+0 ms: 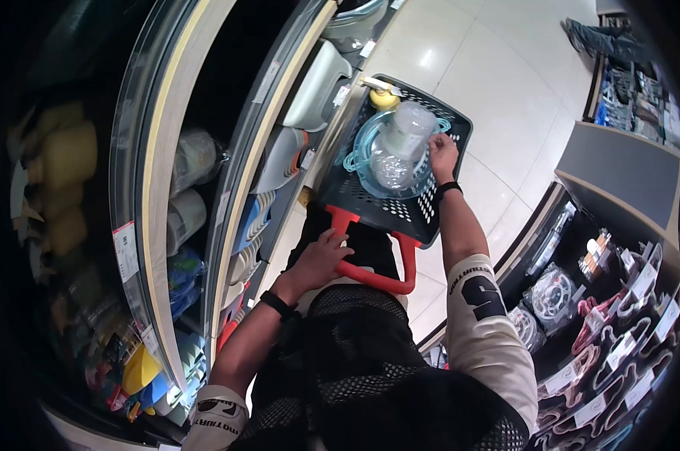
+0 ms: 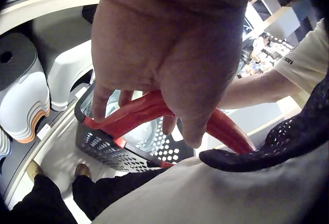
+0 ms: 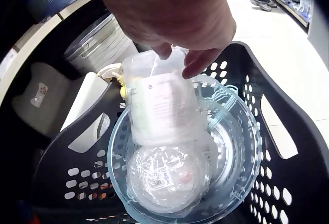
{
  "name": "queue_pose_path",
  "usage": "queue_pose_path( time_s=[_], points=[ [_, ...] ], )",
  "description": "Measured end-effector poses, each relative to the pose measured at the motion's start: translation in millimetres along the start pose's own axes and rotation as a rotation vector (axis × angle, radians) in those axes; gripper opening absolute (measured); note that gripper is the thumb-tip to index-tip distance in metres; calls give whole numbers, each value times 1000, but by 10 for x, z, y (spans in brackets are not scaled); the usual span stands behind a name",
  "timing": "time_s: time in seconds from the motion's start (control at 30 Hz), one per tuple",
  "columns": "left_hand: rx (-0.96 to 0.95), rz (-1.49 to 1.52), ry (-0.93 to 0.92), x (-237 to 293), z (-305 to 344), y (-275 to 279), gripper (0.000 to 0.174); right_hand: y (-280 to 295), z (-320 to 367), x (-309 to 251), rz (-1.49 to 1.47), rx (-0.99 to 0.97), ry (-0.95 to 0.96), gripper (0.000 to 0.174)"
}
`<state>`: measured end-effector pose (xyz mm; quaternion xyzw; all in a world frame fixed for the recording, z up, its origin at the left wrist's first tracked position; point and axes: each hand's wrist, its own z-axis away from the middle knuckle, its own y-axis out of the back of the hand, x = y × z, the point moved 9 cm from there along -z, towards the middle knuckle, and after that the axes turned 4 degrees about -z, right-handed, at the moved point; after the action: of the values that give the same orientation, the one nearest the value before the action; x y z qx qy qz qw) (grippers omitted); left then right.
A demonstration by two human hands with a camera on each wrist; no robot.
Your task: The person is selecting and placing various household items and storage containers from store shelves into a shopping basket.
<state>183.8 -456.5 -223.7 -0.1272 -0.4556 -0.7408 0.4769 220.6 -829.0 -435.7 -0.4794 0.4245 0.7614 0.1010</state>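
The left hand (image 1: 321,259) rests over the red handle (image 2: 139,112), its fingers and thumb around the bar in the left wrist view. Inside the dark perforated basket (image 1: 460,120) sits a translucent blue basin (image 3: 241,157). A clear, labelled plastic container (image 3: 162,100) and a round container in shiny wrap (image 3: 167,177) lie in the basin. The right hand (image 1: 444,159) is above the basin's right side, beside the labelled container, fingers bent and slightly apart. In the right wrist view its fingertips overlap the container's upper end; contact cannot be told.
A yellow item (image 1: 385,99) lies at the basket's far end. Shelves on the left hold stacked tubs and stools (image 1: 317,86). On the right are a display with hangers (image 1: 629,349) and a grey-topped unit (image 1: 618,161). A person's legs (image 1: 611,39) show at upper right, on the tiled floor's far side.
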Motion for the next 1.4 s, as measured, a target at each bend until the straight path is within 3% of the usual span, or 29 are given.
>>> queue_pose_path(
  time_s=[0.13, 0.17, 0.23, 0.37, 0.5, 0.73, 0.97, 1.07, 1.13, 1.2, 1.4],
  points=[
    [-6, 12, 4, -5, 2, -16, 60, -94, 8, -52, 137, -7, -24, 51],
    [6, 30, 7, 0, 5, -7, 60, -132, -7, -22, 135, -6, -29, 51],
    [16, 28, -11, -29, 5, -42, 61, -243, -26, 193, 236, -40, -219, 55],
    [43, 22, -46, -34, 13, -58, 63, -354, -35, 340, 252, -92, -263, 46],
    [30, 30, -26, -54, 14, -72, 63, -356, -60, 246, 141, -61, -159, 28],
    [36, -11, -29, -59, 5, -88, 61, -355, -79, 143, 202, -63, -117, 31],
    [39, -57, -54, -48, 13, -70, 60, -390, -140, 79, 238, -92, -99, 23],
    [37, -77, -53, -64, 12, -94, 60, -335, -80, -58, 140, -75, -32, 24],
    [30, -72, -48, -73, 7, -100, 60, -162, 22, -192, -45, 38, -21, 25],
    [26, -72, -51, -73, -1, -120, 61, 20, 163, -293, -142, 31, -89, 23],
    [42, 223, -4, -218, -38, 39, 76, 548, 931, -980, -929, -136, -404, 12]
  ],
)
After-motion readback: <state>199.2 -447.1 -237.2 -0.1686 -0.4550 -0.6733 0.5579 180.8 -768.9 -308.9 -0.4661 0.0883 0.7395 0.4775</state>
